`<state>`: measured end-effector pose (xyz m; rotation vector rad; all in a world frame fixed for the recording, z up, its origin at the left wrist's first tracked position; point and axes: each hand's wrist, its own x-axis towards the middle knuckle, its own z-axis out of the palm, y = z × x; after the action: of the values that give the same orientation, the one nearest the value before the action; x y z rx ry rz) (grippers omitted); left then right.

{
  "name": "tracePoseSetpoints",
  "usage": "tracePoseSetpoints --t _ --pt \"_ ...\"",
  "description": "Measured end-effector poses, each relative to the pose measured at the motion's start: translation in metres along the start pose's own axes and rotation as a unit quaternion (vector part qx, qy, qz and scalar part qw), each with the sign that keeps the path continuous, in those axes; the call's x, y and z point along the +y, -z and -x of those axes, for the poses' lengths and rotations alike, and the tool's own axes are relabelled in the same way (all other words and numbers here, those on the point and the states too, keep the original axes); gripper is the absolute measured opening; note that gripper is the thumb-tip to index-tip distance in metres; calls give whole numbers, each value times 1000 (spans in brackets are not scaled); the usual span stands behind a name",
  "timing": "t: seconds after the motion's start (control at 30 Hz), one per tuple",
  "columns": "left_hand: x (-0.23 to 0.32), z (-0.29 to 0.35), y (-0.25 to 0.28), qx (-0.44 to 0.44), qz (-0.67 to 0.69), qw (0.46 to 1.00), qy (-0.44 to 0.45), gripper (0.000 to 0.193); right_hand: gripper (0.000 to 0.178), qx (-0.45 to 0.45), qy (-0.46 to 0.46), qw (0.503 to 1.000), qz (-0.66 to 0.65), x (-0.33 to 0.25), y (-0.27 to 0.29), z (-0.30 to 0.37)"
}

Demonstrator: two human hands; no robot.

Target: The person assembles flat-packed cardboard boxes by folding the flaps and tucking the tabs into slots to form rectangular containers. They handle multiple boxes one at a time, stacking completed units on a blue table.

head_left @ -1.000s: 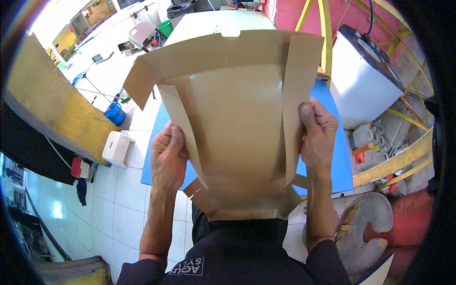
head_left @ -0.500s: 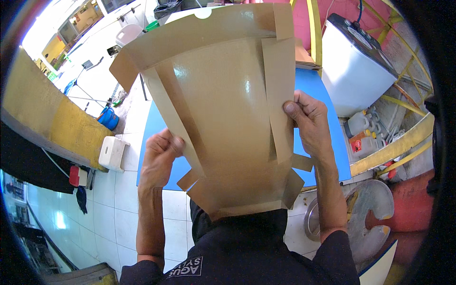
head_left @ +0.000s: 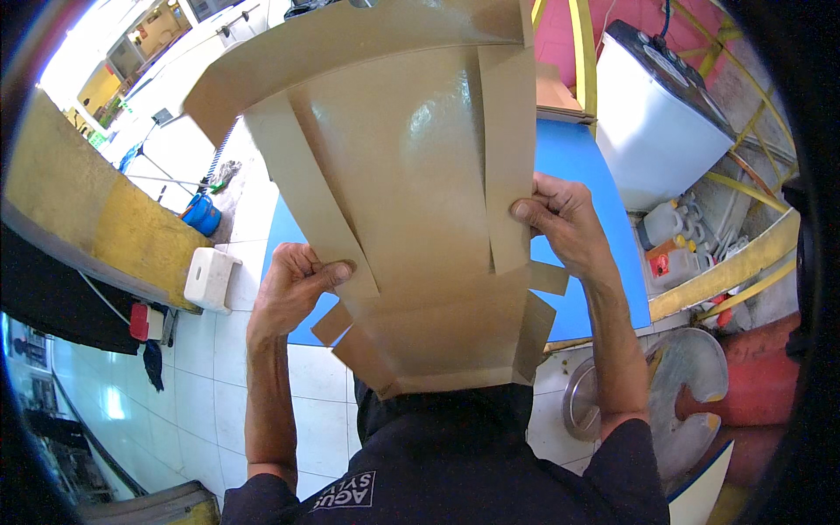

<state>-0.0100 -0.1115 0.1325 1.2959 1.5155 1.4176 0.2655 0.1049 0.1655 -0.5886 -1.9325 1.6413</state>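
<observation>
Cardboard (head_left: 398,166) could crease if squeezed unevenly: left hand (head_left: 290,287) and right hand (head_left: 569,226) fingers (head_left: 528,211) clamp its opposite side flaps (head_left: 510,149).

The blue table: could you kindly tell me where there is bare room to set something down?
The blue table shows a bare patch bordered by the held cardboard, the cardboard stack and the right hand. A narrow strip shows above the left hand. The far end looks crowded by the stack; the held cardboard hides the middle.

Cardboard sheet (head_left: 402,184): smooth, glossy. Shirt (head_left: 472,459): matt cloth.
</observation>
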Motion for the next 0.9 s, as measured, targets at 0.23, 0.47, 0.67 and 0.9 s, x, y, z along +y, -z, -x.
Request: tracePoseSetpoints --t 0.23,0.47,0.67,0.9 --pt "4 -4 10 82 21 996 18 25 34 -92 -18 992 80 5 -6 0" --pt "13 -7 7 84 82 992 46 33 40 -70 -17 993 92 4 -11 -1" --pt "-1 -20 13 89 93 987 93 41 37 -25 -12 996 81 9 -12 -3" --pt "-13 -20 3 28 346 935 70 48 25 88 -4 990 113 17 32 -33"
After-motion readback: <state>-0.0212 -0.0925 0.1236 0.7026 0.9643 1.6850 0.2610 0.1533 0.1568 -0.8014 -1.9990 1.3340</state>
